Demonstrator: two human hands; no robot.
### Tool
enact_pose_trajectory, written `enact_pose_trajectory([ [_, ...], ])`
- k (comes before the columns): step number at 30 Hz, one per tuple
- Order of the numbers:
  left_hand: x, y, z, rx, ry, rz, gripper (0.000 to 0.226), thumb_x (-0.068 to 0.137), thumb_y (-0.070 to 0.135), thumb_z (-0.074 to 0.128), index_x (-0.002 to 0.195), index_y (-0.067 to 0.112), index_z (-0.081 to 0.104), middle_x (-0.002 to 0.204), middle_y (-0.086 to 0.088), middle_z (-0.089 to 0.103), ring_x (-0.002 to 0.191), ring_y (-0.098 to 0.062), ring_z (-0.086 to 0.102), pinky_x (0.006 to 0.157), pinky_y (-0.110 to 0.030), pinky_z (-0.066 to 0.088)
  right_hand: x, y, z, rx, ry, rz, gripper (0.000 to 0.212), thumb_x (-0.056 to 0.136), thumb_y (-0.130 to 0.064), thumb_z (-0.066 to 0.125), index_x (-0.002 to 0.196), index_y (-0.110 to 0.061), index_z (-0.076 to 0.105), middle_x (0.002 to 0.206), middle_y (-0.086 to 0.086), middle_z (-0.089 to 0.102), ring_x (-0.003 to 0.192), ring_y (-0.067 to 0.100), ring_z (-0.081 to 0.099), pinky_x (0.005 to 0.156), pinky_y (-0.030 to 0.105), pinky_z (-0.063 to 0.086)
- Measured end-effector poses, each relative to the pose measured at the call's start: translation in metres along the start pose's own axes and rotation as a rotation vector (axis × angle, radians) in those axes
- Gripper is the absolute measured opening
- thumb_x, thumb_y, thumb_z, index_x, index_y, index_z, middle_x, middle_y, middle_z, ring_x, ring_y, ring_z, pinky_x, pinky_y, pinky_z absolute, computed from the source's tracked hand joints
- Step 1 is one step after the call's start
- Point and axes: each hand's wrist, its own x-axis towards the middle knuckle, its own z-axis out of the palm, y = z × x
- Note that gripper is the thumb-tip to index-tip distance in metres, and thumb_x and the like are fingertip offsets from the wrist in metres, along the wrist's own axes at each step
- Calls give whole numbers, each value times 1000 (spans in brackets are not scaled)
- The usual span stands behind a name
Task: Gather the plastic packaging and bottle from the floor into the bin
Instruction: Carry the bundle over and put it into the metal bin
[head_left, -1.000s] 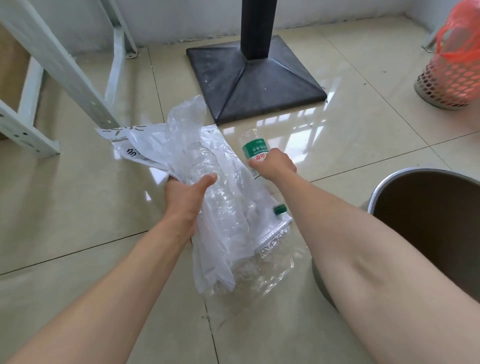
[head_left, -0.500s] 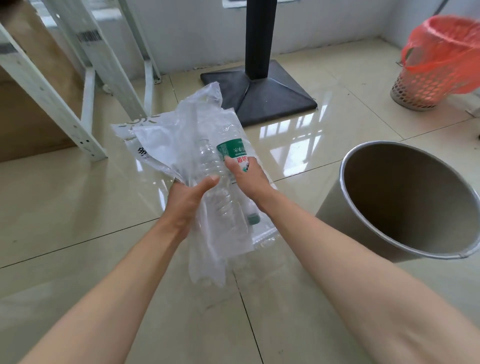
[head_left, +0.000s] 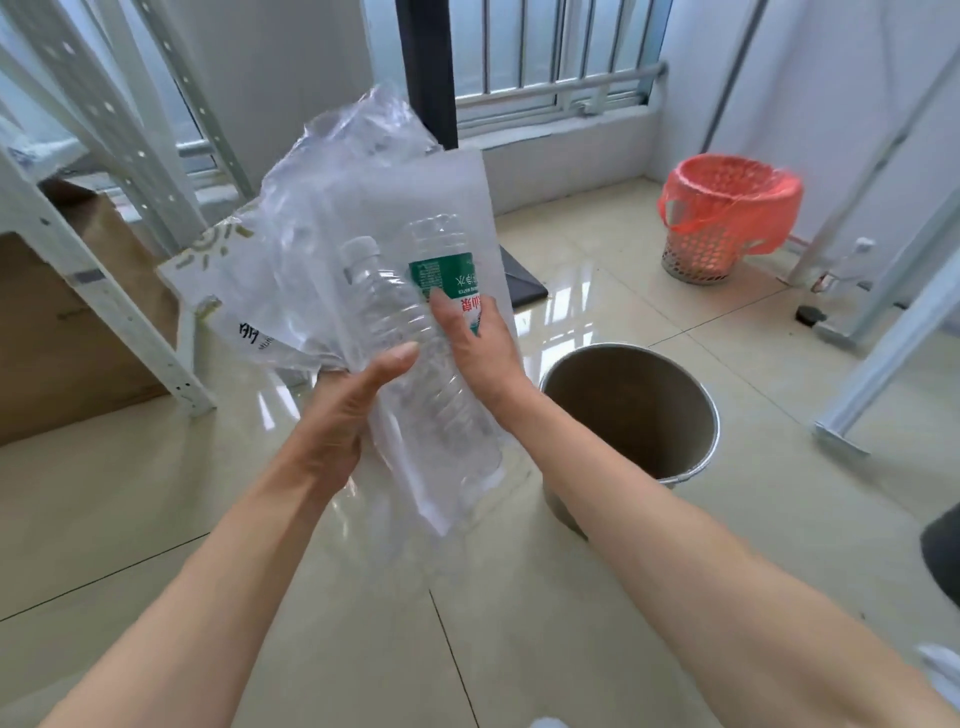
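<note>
I hold the plastic packaging (head_left: 363, 218) bundle aloft in my left hand (head_left: 337, 415), while my right hand (head_left: 480, 345) grips the labelled bottle (head_left: 447, 270). Next: swing everything right over the bin (head_left: 631, 415), then release.

Bright daylight comes in through the barred window (head_left: 550, 52) at the back and glares off the glossy floor tiles (head_left: 582, 312). Everything looks slightly motion-blurred, and straight lines bow toward the edges.
</note>
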Motion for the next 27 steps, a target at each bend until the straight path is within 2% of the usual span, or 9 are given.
enact_pose_trajectory([
  [4,5,32,67,-9,-81,31,49,81,13,69,128,5,62,107,-4,77,98,-15,74,78,-24,58,0,-36,-65,-1,56,-70,69,80,-73,52,129,-26,46,116,-3,64,107,20,63,98,49,50],
  [10,29,19,158,-2,-200,-38,41,82,10,72,122,11,65,106,-4,77,101,-19,73,89,-36,56,4,-30,-164,16,198,-89,74,76,-77,53,128,-24,47,117,-2,66,107,19,65,97,49,51],
  [14,46,-12,200,-9,-265,-109,46,80,8,74,124,15,65,119,-12,73,111,-30,69,94,-45,56,4,4,-208,37,226,-116,58,92,-61,48,140,-33,35,129,-5,62,117,15,62,101,47,49],
  [16,52,-31,211,17,-274,-139,43,81,5,73,122,16,66,114,-8,75,108,-28,71,91,-41,58,3,22,-223,19,222,-118,59,94,-58,46,145,-35,28,134,-7,58,122,12,58,104,42,46],
  [18,55,-50,213,57,-295,-153,44,81,4,74,122,18,65,113,-5,75,107,-25,71,91,-40,58,3,43,-232,14,200,-70,58,97,-49,47,147,-27,27,135,-7,55,122,11,55,104,32,46],
  [20,55,-71,209,108,-292,-173,42,81,3,74,117,23,66,106,1,77,102,-18,73,86,-35,60,3,62,-240,-8,168,14,57,97,-42,53,145,-20,32,130,-4,55,118,12,55,93,20,49],
  [24,56,-99,197,253,-285,-174,54,77,10,80,125,24,63,113,2,75,105,-12,72,85,-28,59,7,97,-251,-238,145,128,52,82,-47,70,122,-18,56,114,0,62,101,16,61,81,26,50],
  [25,60,-104,194,284,-281,-164,55,75,8,82,125,23,63,113,1,75,104,-11,72,85,-26,58,8,100,-253,-301,139,149,54,80,-45,72,124,-19,54,113,0,63,99,17,62,77,25,50],
  [27,69,-114,191,371,-280,-139,54,73,6,83,120,22,65,110,1,76,101,-9,73,86,-25,57,9,105,-255,-394,98,161,77,79,-34,76,143,-23,34,117,-3,61,101,19,62,81,28,50],
])
